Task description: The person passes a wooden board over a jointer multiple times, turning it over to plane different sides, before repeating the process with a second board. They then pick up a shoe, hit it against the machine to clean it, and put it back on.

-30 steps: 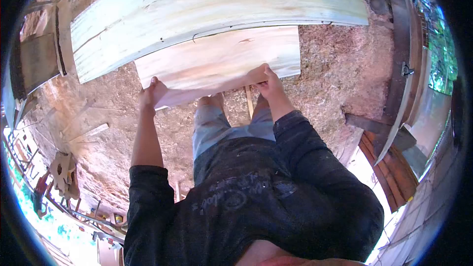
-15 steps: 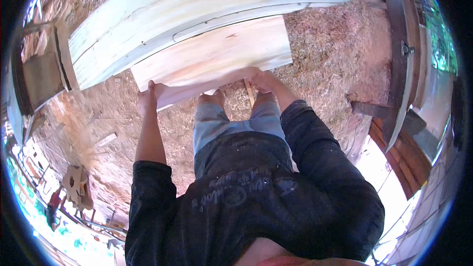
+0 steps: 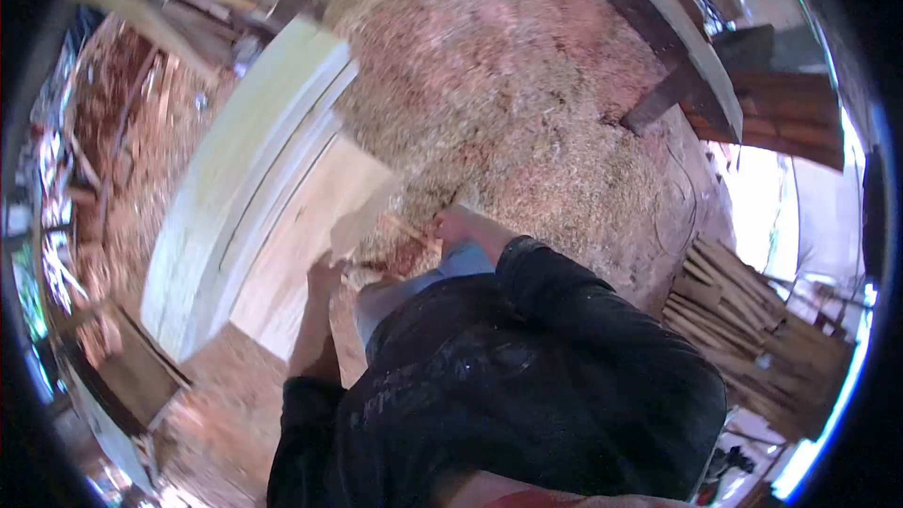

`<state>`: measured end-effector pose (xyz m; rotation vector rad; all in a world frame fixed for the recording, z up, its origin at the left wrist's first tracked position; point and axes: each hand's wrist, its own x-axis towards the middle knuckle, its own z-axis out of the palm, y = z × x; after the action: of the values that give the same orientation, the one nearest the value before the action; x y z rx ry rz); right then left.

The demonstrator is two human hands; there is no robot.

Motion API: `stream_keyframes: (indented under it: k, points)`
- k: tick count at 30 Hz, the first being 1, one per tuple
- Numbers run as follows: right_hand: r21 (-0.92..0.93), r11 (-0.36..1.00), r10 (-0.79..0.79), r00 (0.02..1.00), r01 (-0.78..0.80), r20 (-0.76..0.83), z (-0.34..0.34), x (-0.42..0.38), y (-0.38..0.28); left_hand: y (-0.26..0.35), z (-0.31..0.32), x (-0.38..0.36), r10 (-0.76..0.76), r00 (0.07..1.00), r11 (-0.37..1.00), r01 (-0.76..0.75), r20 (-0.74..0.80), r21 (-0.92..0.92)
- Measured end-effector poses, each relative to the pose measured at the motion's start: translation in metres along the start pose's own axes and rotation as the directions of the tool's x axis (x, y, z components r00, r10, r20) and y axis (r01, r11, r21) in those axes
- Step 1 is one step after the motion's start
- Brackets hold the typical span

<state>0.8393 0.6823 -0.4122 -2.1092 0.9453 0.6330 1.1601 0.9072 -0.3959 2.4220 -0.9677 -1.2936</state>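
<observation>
My left hand is at the near edge of a pale wooden board, its fingers blurred against the wood. This board lies alongside a larger, lighter plank with grooved or stepped edges. My right hand is off the board, above my right knee, with its fingers curled; whether anything is in them is too blurred to tell. A thin wooden strip shows between the board and my right hand.
Wood shavings cover the ground. Scrap lumber lies at the upper left. Dark beams stand at the upper right, and a stack of wooden slats is at the right. A brown panel is at the lower left.
The view has turned to the right, so the boards now appear at the left and tilted. My right hand has come away from the smaller board's edge.
</observation>
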Motion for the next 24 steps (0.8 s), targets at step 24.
stream_keyframes:
  k: [24]
  points:
    - [0.509,0.702,0.605,0.794,-0.498,-0.056,0.060,-0.257,0.447,0.592,0.158,0.238,0.435,0.761,0.783,-0.583,0.481,0.215]
